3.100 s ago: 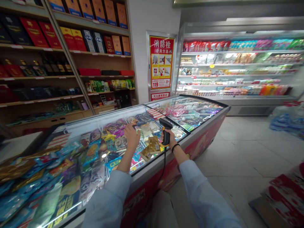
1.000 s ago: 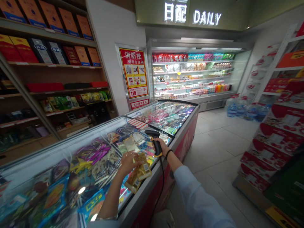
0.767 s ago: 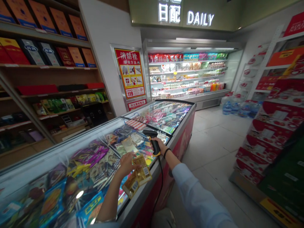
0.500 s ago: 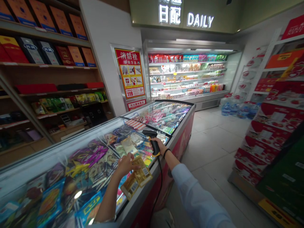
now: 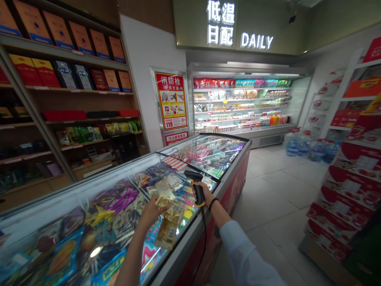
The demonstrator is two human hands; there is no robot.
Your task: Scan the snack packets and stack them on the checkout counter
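Gold packets (image 5: 167, 233), left hand (image 5: 151, 213) — scanner (image 5: 199, 194), right hand (image 5: 206, 194)

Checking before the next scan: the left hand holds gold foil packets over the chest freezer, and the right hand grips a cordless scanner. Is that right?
Not quite: the scanner is corded, not cordless. The head view shows its black cable hanging from the handle. The left hand does hold the gold foil packets over the chest freezer, and the right hand grips the scanner.
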